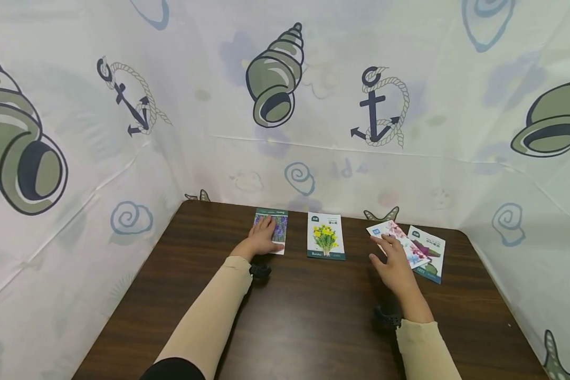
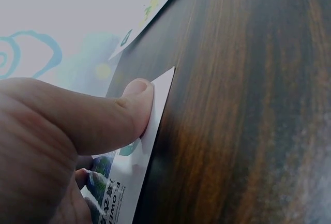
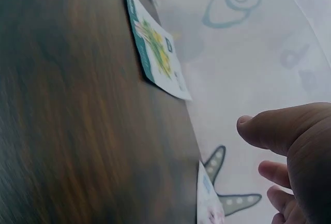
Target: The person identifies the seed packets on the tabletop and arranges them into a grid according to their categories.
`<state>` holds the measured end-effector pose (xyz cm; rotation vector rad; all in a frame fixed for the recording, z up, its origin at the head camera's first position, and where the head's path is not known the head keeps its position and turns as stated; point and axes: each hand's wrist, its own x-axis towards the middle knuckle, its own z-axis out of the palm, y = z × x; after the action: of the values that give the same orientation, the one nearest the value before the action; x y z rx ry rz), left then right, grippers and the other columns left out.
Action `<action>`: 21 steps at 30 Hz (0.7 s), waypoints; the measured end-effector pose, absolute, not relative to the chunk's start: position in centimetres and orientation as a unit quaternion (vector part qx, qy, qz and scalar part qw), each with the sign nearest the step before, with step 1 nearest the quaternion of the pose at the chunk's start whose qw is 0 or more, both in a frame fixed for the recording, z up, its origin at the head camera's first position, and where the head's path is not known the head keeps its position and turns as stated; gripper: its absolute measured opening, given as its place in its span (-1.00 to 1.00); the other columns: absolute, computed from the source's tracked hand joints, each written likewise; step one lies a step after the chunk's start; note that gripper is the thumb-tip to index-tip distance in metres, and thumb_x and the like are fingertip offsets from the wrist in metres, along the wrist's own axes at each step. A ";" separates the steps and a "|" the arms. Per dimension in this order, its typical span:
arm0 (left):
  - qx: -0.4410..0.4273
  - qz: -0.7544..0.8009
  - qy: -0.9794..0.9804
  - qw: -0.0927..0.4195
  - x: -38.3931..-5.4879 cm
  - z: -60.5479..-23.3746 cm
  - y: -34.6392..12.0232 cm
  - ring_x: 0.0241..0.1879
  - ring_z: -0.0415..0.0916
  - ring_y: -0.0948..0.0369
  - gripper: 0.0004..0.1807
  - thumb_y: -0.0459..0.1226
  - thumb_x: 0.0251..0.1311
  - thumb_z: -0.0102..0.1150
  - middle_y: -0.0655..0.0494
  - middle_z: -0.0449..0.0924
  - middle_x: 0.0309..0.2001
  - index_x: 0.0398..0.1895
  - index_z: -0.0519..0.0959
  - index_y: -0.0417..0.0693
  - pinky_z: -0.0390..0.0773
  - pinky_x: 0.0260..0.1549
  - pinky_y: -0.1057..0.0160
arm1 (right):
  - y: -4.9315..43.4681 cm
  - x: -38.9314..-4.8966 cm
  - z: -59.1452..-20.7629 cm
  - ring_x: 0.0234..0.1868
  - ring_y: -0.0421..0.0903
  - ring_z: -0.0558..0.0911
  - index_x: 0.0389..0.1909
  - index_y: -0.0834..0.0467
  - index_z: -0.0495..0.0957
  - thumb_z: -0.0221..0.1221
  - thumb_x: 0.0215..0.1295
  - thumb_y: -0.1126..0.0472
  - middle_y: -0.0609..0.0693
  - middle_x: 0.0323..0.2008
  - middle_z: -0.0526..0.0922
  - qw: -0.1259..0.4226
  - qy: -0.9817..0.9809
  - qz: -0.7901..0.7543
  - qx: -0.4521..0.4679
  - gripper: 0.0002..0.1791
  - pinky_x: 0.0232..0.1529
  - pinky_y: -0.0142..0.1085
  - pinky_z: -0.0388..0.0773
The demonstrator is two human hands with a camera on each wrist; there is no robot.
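Observation:
My left hand (image 1: 260, 240) lies over a purple-flower seed packet (image 1: 280, 227) at the back left of the table, fingers stretched across its picture. In the left wrist view the thumb (image 2: 116, 118) presses on the white end of that packet (image 2: 150, 146). My right hand (image 1: 394, 266) has its fingers spread, with the fingertips over the near left side of a pink-blossom packet (image 1: 414, 253); whether they touch it I cannot tell. Under that packet's right side lies a packet with a purple picture (image 1: 434, 245). In the right wrist view the thumb (image 3: 274, 128) stands apart from the fingers.
A yellow-flower packet (image 1: 325, 236) lies flat between the two hands. The dark wooden table (image 1: 304, 327) meets a printed cloth wall (image 1: 332, 174) at the back, and similar cloth hangs on both sides.

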<state>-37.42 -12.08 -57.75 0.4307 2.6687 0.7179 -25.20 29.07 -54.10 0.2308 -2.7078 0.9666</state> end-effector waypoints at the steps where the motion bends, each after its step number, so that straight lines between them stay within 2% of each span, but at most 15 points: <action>1: 0.152 0.254 0.940 0.169 -37.4 -57.8 -12.1 0.79 -0.64 -0.12 0.17 0.09 0.51 0.29 -0.07 -0.52 0.82 0.82 -0.25 -0.12 -0.45 0.75 -0.24 | 29.4 -25.2 -54.1 0.55 0.47 0.32 0.46 0.27 0.54 0.36 0.46 0.34 0.47 0.48 0.39 0.135 -0.931 0.331 0.080 -0.43 0.57 0.44 0.23; 8: 0.149 0.248 0.942 0.172 -37.4 -57.9 -12.1 0.79 -0.66 -0.10 0.17 0.13 0.51 0.27 -0.04 -0.54 0.82 0.82 -0.27 -0.09 -0.45 0.75 -0.22 | 31.3 -25.1 -54.4 0.47 0.49 0.40 0.41 0.32 0.57 0.37 0.40 0.38 0.48 0.39 0.46 0.173 -0.924 0.332 0.082 -0.44 0.49 0.45 0.29; 15: 0.154 0.252 0.940 0.170 -37.4 -57.9 -12.0 0.79 -0.64 -0.12 0.17 0.12 0.51 0.28 -0.08 -0.52 0.82 0.82 -0.26 -0.12 -0.45 0.75 -0.24 | 33.1 -24.6 -55.2 0.56 0.59 0.25 0.39 0.34 0.57 0.35 0.40 0.39 0.54 0.40 0.46 0.173 -0.924 0.337 0.051 -0.46 0.54 0.53 0.11; 21: 0.151 0.252 0.941 0.166 -37.3 -57.9 -12.1 0.80 -0.63 -0.12 0.17 0.13 0.49 0.29 -0.09 -0.50 0.82 0.82 -0.23 -0.12 -0.44 0.75 -0.24 | 34.4 -24.4 -55.8 0.57 0.58 0.23 0.37 0.36 0.56 0.34 0.44 0.37 0.54 0.44 0.40 0.170 -0.926 0.338 0.022 -0.49 0.54 0.52 0.12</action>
<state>-37.35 -12.06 -57.92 0.4286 2.6810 0.7178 -24.44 34.41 -55.76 0.0638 -2.6304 0.9598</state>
